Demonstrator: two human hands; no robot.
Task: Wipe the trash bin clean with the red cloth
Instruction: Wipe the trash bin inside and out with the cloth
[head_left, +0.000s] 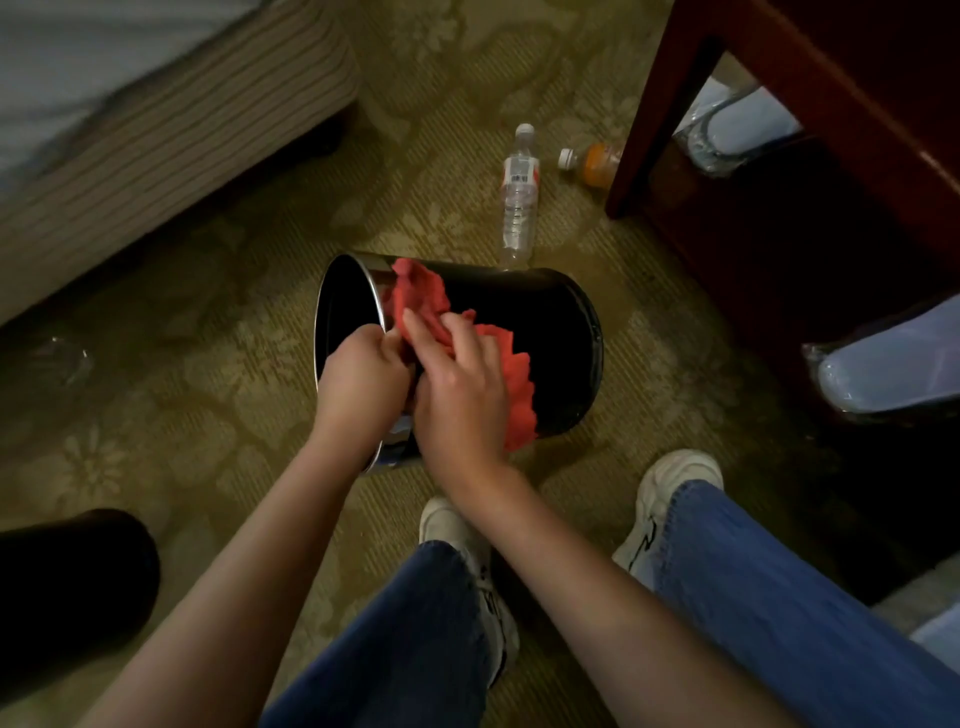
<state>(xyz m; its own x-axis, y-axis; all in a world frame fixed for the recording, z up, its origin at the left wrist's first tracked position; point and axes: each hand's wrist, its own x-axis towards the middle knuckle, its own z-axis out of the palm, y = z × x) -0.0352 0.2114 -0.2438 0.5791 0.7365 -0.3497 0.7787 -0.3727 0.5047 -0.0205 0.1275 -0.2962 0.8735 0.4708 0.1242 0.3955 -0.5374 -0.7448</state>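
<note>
Your left hand (361, 382) is curled over the metal rim of the black trash bin (550, 332), gripping it. The bin lies on its side on the carpet (218, 322) under both hands, its mouth toward your left. Your right hand (460, 395) lies flat, fingers extended, pressing the red cloth (415, 296) against the bin's outer wall just beside the left. Beyond your hands lie a water bottle (519, 197) and an orange bottle (597, 163).
</note>
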